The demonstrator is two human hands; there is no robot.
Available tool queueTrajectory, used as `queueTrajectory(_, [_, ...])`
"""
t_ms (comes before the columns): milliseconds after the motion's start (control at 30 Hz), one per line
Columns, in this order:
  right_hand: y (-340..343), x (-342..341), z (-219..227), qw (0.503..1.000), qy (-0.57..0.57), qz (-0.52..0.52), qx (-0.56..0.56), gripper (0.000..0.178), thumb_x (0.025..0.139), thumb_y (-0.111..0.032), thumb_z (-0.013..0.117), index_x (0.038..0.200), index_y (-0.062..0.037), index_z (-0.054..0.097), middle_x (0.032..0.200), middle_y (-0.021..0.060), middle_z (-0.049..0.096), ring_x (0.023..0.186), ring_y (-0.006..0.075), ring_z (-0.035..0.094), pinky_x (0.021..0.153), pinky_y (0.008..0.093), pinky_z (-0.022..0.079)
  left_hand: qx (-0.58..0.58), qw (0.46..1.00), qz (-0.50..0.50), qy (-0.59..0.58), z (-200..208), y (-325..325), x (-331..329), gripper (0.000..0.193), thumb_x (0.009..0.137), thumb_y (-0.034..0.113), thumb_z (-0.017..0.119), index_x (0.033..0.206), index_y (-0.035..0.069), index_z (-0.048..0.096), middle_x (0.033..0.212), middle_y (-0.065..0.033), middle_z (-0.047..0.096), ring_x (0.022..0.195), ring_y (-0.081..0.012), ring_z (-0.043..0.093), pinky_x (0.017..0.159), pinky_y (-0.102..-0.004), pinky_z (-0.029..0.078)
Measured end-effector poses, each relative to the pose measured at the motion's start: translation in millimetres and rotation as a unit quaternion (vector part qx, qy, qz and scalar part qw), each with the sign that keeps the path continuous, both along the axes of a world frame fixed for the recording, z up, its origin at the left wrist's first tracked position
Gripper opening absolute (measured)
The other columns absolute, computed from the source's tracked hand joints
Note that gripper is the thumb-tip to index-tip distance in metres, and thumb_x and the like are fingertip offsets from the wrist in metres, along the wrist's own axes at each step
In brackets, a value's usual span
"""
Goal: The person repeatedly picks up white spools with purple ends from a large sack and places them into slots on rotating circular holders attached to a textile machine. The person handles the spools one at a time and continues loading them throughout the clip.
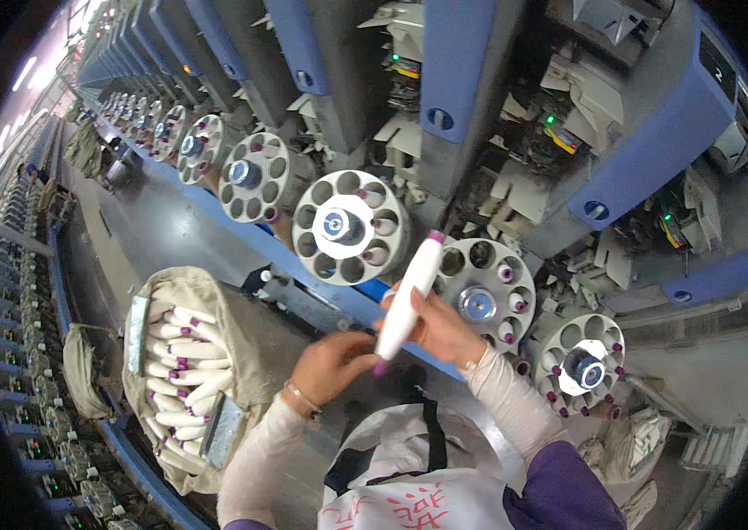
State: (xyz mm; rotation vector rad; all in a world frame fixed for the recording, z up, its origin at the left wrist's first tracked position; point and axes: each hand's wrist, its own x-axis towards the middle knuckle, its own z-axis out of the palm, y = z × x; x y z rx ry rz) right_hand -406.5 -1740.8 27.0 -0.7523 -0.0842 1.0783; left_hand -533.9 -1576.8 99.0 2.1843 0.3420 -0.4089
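Note:
A white yarn bobbin (410, 305) with purple tips is held at a slant in front of me. My right hand (441, 327) is closed around its middle, thumb on the near side. At its lower purple end, my left hand (331, 368) has thumb and fingers pinched against the bobbin; whether a loose thread is between them is too small to tell. Just beyond the hands stand round grey bobbin magazines with ring-set pockets. One magazine (310, 218) is behind the held bobbin to the left, another magazine (458, 276) to the right, each with several bobbins in its pockets.
At left, an open cloth sack (188, 284) is full of white bobbins with purple tips. A blue rail (365, 307) runs under the magazines. Blue-grey winding machines (455, 66) line the far side. A third magazine (575, 331) stands right, near bundled cloth (639, 446).

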Motion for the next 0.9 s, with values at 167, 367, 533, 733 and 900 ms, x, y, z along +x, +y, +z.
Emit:
queueTrajectory(167, [-11.4,16.4,5.5,0.888,-0.427,0.157,-0.069,0.036,0.089,-0.033,0.067,0.108,-0.0035,0.059,0.094,0.0058,0.066,0.075,0.0183,0.063,0.068,0.0364,0.053,0.424,0.818,-0.211,-0.326,-6.5,-29.4,19.6,0.052,0.068,0.017,0.075,0.116,0.010,0.056,0.118,-0.0115,0.058,0.108,-0.0284,0.058,0.101,-0.0393,0.039])
queueTrajectory(367, [-67.4,87.0,20.8,0.753,-0.573,0.269,-0.181,0.022,0.092,-0.027,0.061,0.098,-0.0074,0.067,0.079,0.0045,0.066,0.068,0.0143,0.058,0.062,0.0317,0.047,0.249,0.956,-0.127,-0.087,-43.4,8.4,9.7,0.054,0.070,0.017,0.079,0.116,0.007,0.052,0.104,-0.0159,0.058,0.089,-0.0373,0.063,0.076,-0.0449,0.052])
queueTrajectory(533, [-135.6,117.3,-2.8,0.967,-0.173,-0.185,0.038,0.008,0.091,-0.006,0.056,0.083,-0.0043,0.058,0.088,0.0031,0.059,0.082,0.0118,0.053,0.079,0.0259,0.044,-0.081,0.981,0.034,-0.170,-92.6,29.0,7.1,0.046,0.082,0.013,0.076,0.117,0.004,0.048,0.107,-0.0100,0.053,0.106,-0.0218,0.055,0.089,-0.0348,0.046])
queueTrajectory(733, [-122.4,59.2,-33.4,0.659,-0.670,-0.025,-0.341,0.014,0.082,-0.005,0.068,0.096,-0.0053,0.066,0.105,0.0059,0.059,0.101,0.0235,0.055,0.087,0.0336,0.044,-0.304,0.881,0.164,-0.323,-154.8,-44.9,77.4,0.050,0.077,-0.002,0.074,0.119,0.008,0.048,0.116,-0.0085,0.052,0.109,-0.0199,0.054,0.095,-0.0328,0.046])
queueTrajectory(900, [-137.1,40.5,-56.9,0.596,-0.643,-0.182,-0.445,0.029,0.076,0.000,0.070,0.104,-0.0064,0.064,0.113,0.0119,0.058,0.111,0.0314,0.054,0.097,0.0401,0.043,-0.216,0.935,0.167,-0.226,-149.5,-70.7,107.0,0.075,0.065,-0.006,0.074,0.131,0.009,0.043,0.131,-0.0143,0.044,0.125,-0.0295,0.044,0.107,-0.0411,0.038])
